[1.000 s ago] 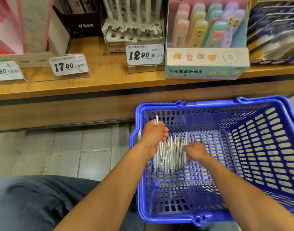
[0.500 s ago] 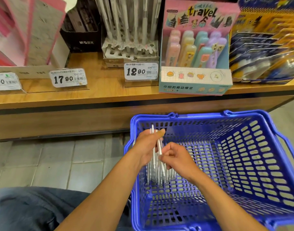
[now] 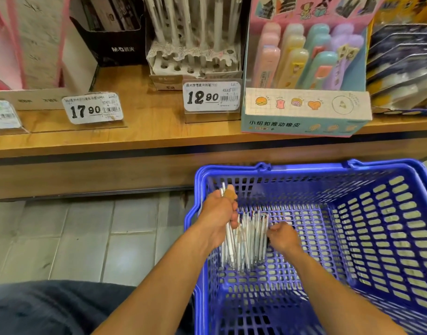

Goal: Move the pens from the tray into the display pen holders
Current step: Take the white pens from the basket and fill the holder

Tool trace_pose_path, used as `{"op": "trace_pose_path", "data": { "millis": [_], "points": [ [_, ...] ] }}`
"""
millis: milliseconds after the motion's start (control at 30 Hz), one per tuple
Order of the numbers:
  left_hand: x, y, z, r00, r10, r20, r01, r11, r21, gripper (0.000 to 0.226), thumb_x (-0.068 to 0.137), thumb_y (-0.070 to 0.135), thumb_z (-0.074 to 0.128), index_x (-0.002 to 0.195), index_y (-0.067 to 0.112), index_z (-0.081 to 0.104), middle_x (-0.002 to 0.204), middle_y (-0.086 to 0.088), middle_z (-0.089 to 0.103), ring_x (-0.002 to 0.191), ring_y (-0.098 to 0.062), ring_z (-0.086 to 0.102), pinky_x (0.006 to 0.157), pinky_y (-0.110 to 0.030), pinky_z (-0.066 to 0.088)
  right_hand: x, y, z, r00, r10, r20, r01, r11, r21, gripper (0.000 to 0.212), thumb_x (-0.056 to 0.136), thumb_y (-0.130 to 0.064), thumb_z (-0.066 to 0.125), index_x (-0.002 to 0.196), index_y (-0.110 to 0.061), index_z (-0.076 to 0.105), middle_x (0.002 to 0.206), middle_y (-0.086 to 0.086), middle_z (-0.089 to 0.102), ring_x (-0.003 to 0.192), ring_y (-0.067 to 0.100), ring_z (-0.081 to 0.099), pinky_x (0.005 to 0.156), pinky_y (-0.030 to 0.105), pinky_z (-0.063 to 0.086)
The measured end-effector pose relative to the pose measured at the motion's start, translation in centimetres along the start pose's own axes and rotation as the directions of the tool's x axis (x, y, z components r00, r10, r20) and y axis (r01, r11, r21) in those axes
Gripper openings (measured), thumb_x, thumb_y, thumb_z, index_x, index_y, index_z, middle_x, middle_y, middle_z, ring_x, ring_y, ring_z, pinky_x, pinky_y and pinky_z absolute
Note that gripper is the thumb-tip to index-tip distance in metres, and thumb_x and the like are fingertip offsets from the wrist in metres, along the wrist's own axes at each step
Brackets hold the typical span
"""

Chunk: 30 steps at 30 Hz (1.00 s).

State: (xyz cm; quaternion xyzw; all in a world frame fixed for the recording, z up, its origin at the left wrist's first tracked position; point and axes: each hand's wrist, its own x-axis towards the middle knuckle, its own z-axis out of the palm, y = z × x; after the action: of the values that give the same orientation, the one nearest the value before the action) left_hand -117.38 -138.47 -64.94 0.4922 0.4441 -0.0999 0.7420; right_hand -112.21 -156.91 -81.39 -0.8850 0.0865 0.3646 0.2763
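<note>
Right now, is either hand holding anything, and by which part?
The left hand grips a few pens around their upper part. The right hand reaches the loose pens; its grip is unclear.

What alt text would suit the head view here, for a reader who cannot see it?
Both hands reach into a blue basket: the left hand grips a few white pens, the right hand reaches into the pile of pens. Behind, a wooden shelf holds a white pen holder above a 12.90 price tag.

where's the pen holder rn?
Head view, top centre: the pen holder sits on the wooden shelf, behind the 12.90 price tag, between a black box and the pink eraser display.
</note>
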Motion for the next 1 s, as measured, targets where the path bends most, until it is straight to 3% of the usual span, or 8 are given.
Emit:
{"op": "trace_pose_path", "data": {
  "millis": [100,167,233,400,600,700,800,1000],
  "points": [
    [0.0,-0.1,0.0,1.000,-0.003,-0.003,0.003,0.999,0.046,0.009,0.105,0.011,0.044,0.099,0.012,0.051,0.072,-0.002,0.047,0.055,-0.011,0.036,0.049,-0.024,0.033,0.8,0.4,1.5,0.999,0.042,-0.004,-0.042,0.994,-0.099,0.011,0.095,-0.014,0.057,0.087,-0.010,0.051,0.075,0.008,0.054,0.062,0.023,0.049,0.060,0.032,0.041],
    [0.1,-0.2,-0.1,1.000,0.000,0.002,-0.001,0.997,0.074,0.015,0.102,0.002,0.043,0.095,0.012,0.053,0.079,-0.004,0.049,0.061,-0.012,0.039,0.054,-0.024,0.036,1.2,0.5,2.4,0.997,0.069,-0.026,-0.072,0.989,-0.132,0.022,0.095,-0.018,0.059,0.110,-0.004,0.051,0.099,0.015,0.064,0.080,0.031,0.060,0.063,0.031,0.043],
    [0.1,-0.2,-0.1,1.000,0.002,0.008,-0.003,0.997,0.079,0.017,0.101,0.000,0.043,0.094,0.012,0.053,0.082,-0.006,0.051,0.064,-0.013,0.042,0.058,-0.023,0.039,1.2,0.6,2.9,0.997,0.065,-0.047,-0.072,0.985,-0.156,0.031,0.095,-0.025,0.061,0.114,-0.002,0.052,0.105,0.017,0.066,0.090,0.033,0.064,0.064,0.030,0.044],
    [0.2,-0.3,-0.1,0.999,-0.037,0.007,0.037,0.999,0.021,0.014,0.104,0.004,0.041,0.097,0.011,0.052,0.080,-0.008,0.054,0.061,-0.015,0.049,0.055,-0.025,0.042,2.1,1.2,3.0,0.988,0.150,-0.043,-0.154,0.979,-0.133,0.038,0.094,-0.033,0.062,0.069,-0.012,0.043,0.060,0.004,0.049,0.050,0.018,0.045,0.044,0.023,0.033],
    [0.1,-0.5,-0.3,0.998,-0.062,0.015,0.062,0.998,-0.010,0.009,0.106,0.018,0.044,0.104,0.013,0.051,0.077,-0.004,0.053,0.055,-0.014,0.046,0.050,-0.027,0.041,1.6,0.5,2.0,0.983,0.177,0.040,-0.174,0.983,-0.059,0.042,0.096,-0.022,0.058,0.059,-0.013,0.038,0.055,0.007,0.044,0.048,0.021,0.042,0.050,0.025,0.037],
    [0.2,-0.6,-0.2,0.999,-0.055,0.003,0.055,0.999,-0.001,0.014,0.106,0.022,0.045,0.109,0.011,0.052,0.073,-0.003,0.051,0.052,-0.011,0.042,0.045,-0.025,0.040,-0.1,0.1,-0.1,0.985,0.133,0.106,-0.140,0.988,0.062,0.030,0.096,-0.017,0.056,0.070,-0.002,0.057,0.076,0.021,0.064,0.064,0.029,0.059,0.060,0.038,0.050],
    [0.3,-0.7,-0.1,0.999,-0.040,0.003,0.040,0.999,0.005,0.021,0.105,0.024,0.047,0.118,0.008,0.050,0.069,-0.002,0.048,0.050,-0.011,0.038,0.043,-0.023,0.037,-3.1,-1.1,-2.6,0.994,0.024,0.111,-0.051,0.968,0.245,0.022,0.097,-0.017,0.054,0.100,0.003,0.064,0.080,0.016,0.068,0.064,0.021,0.066,0.058,0.033,0.053],
    [0.3,-0.9,0.1,1.000,-0.003,-0.001,0.003,0.997,0.079,0.031,0.092,0.038,0.067,0.106,0.013,0.052,0.074,-0.001,0.051,0.053,-0.011,0.040,0.047,-0.024,0.036,-10.6,-4.9,-5.0,0.948,-0.293,0.123,0.213,0.874,0.437,0.018,0.092,-0.028,0.065,0.092,-0.009,0.064,0.074,0.000,0.064,0.059,0.007,0.059,0.060,0.022,0.050]
  ]
}}
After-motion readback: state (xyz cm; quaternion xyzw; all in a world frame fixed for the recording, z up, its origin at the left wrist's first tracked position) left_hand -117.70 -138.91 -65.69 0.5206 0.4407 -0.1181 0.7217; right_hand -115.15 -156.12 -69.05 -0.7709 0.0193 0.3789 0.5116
